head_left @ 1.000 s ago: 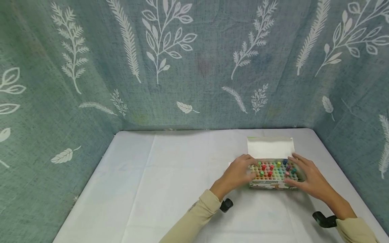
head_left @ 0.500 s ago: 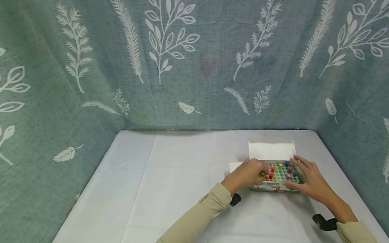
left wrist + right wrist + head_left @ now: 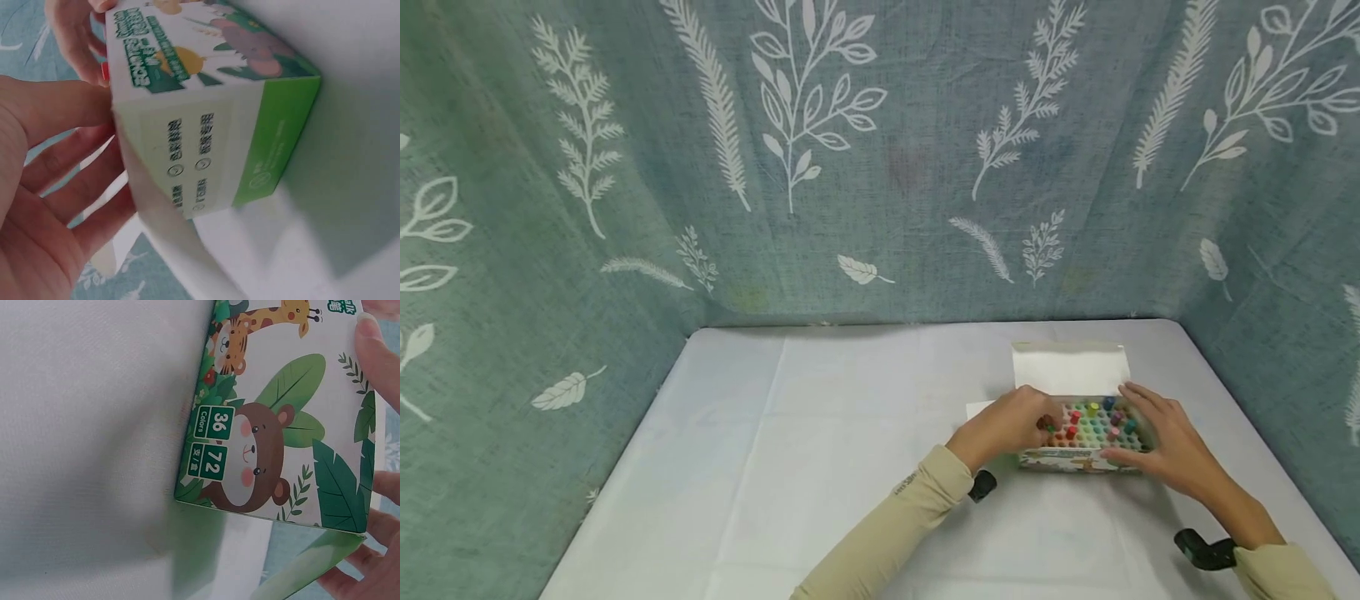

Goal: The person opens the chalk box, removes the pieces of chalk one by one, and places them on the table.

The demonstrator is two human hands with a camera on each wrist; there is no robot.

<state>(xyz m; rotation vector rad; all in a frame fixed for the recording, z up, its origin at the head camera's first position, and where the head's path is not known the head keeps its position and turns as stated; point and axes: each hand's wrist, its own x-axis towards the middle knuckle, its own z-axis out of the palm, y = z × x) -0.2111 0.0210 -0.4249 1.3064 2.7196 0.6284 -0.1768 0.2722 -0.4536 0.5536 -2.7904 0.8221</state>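
An open chalk box (image 3: pixel 1071 460) with printed animals stands on the right side of the table. Several coloured chalks, such as a red chalk (image 3: pixel 1072 432), poke up from its holed insert. My left hand (image 3: pixel 1011 423) reaches over the box's left end, fingers bent down among the chalks. Its fingertips are hidden behind the box's rim in the left wrist view, so whether it pinches a chalk is unclear. My right hand (image 3: pixel 1167 437) steadies the right end, thumb at the front edge and fingers at the back. The thumb (image 3: pixel 378 353) shows against the printed front.
The box's white lid flap (image 3: pixel 1071 369) stands raised at the back. A side flap (image 3: pixel 178 240) hangs out at the left end. White cloth covers the table (image 3: pixel 820 467). Leaf-patterned curtains (image 3: pixel 887 167) rise behind it and at both sides.
My left hand has moved right and down over the left chalks, its fingers now bent, covering that end of the insert. My right hand stays at the box's right end.
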